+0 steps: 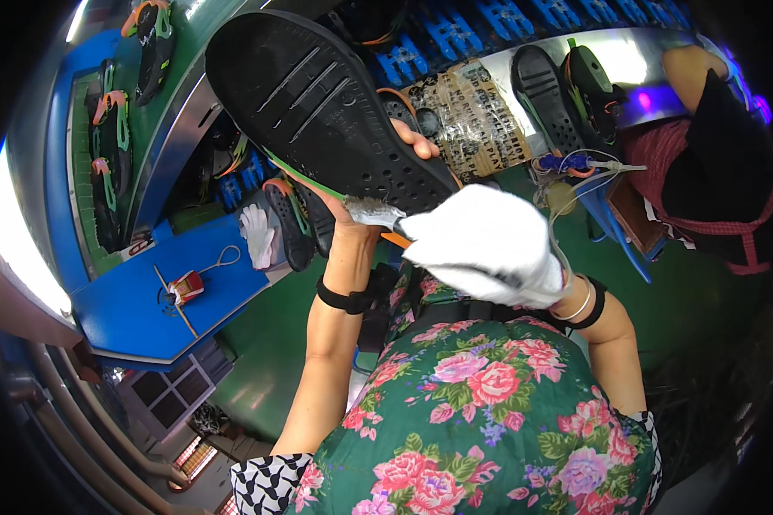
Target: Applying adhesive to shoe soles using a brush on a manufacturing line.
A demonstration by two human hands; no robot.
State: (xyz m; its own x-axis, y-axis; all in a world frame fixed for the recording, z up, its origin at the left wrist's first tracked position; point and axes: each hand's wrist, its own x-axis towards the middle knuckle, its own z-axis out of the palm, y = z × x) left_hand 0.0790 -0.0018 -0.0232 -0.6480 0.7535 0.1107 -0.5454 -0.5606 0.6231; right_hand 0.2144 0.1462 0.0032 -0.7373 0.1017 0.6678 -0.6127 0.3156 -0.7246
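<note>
A black shoe (pixel 305 107) is held up, its underside turned toward the camera, by the bare left grip (pixel 339 209). The grip is placed behind the narrower half: its fingers (pixel 417 142) are curled over the far edge, the base of the palm shows at the near edge, and the shoe is pinched between them. The broad end is extended to the upper left, well beyond the grip. A green line is seen along the near edge.

By the white-gloved right grip (pixel 489 245), closed around its handle, a pale-bristled brush (pixel 374 212) is held. Its bristles are laid at the shoe's near edge, just beside the left wrist; whether they touch cannot be told. The narrow end of the shoe is partly covered by the glove.

On the left, a red device (pixel 185 287) is set on a blue table (pixel 129 322), and white gloves (pixel 258 233) are laid near dark shoes (pixel 288 225). Beyond the raised shoe, a taped cardboard piece (pixel 481 120) is seen.
</note>
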